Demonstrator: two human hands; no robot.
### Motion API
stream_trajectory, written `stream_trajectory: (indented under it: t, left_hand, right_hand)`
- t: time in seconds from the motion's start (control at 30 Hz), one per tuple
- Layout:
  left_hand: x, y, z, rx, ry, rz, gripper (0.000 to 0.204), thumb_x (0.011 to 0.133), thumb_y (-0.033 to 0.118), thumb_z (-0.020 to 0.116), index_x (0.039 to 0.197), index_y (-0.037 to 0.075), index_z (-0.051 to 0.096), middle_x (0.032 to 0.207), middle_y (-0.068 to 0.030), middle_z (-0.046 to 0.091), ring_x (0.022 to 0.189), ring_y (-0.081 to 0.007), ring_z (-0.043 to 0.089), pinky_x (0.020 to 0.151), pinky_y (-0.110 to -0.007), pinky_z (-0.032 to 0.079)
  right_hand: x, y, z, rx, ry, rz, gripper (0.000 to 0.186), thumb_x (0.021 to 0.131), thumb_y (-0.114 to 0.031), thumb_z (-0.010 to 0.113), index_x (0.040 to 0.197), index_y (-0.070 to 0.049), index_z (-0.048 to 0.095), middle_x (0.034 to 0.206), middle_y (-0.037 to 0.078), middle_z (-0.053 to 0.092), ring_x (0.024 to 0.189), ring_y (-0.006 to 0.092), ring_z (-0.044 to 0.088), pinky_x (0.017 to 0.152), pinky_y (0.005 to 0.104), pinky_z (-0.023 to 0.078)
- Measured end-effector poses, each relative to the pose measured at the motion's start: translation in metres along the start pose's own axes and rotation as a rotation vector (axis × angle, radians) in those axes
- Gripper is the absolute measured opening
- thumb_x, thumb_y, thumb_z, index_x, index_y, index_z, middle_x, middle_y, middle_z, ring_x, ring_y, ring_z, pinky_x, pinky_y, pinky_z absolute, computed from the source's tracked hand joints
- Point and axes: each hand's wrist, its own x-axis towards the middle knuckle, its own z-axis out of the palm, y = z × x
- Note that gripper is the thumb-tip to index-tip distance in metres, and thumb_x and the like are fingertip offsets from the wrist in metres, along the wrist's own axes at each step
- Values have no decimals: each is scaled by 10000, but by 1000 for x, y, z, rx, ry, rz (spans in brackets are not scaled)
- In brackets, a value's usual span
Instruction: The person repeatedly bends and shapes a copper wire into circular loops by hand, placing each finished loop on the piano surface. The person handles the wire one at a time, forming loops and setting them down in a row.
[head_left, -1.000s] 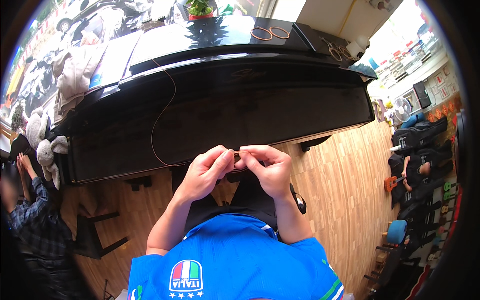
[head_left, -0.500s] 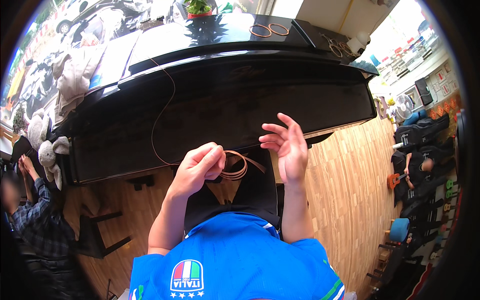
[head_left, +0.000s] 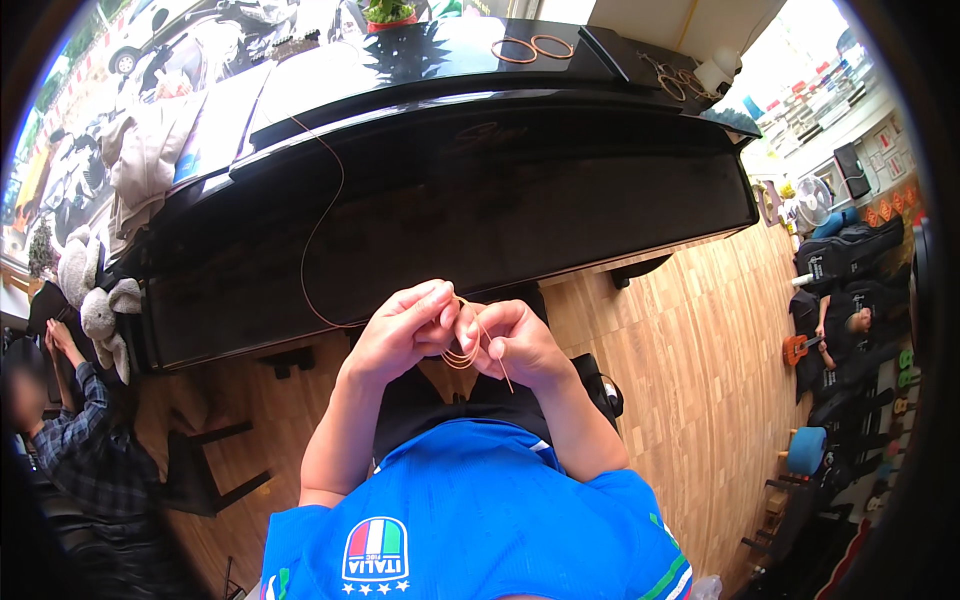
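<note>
I have the coil of thin copper-coloured cord [head_left: 460, 360] between my two hands, out in front of my waist. My left hand [head_left: 408, 328] is closed in a pinch on its top, thumb pressed to the curled fingers. My right hand [head_left: 518, 345] is half curled around its right side, with a short end poking out below toward five o'clock; the fingers overlap so much that I cannot tell whether they grip firmly.

If my left pinch eases, the loops could spring apart, since they hang loosely and nothing binds them that I see. The short end might also slip free of my right fingers. A long strand [head_left: 303, 255] of the same colour runs from beside my left hand toward ten o'clock, then curves up to the piano top at eleven; a sharp pull or a turn of my wrist could snag or kink it.

The black piano's [head_left: 450, 210] lower edge runs just beyond my knuckles, from nine o'clock to past two, so reaching forward is tight. Two copper-coloured rings [head_left: 513, 51] lie on its top just past twelve. The wood floor [head_left: 690, 340] at three o'clock gives my right elbow room to swing.
</note>
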Motion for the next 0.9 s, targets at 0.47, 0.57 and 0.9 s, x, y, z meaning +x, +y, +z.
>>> stream_trajectory:
  t: [0.47, 0.57, 0.9]
  left_hand:
    - [-1, 8, 29, 533, 288, 218, 298, 1075, 247, 495, 879, 45, 594, 683, 41, 497, 611, -35, 418, 540, -211, 351]
    - [-4, 9, 37, 661, 282, 262, 271, 1068, 212, 502, 912, 27, 622, 696, 23, 545, 623, -44, 464, 559, -220, 394]
    - [-19, 24, 34, 729, 270, 258, 286, 1061, 194, 521, 870, 17, 637, 680, 36, 536, 594, -23, 429, 522, -199, 329]
  right_hand:
    - [18, -9, 22, -1367, 594, -692, 205, 816, 46, 752, 1002, -36, 730, 832, 51, 659, 619, 81, 600, 527, 222, 477]
    - [23, -13, 30, -1431, 704, -647, 184, 841, 11, 734, 1016, -45, 733, 922, 72, 669, 722, 116, 634, 596, 247, 519]
    - [-11, -44, 18, -634, 161, 8, 180, 972, -81, 661, 1107, 18, 724, 880, 58, 721, 751, 102, 665, 702, 244, 556]
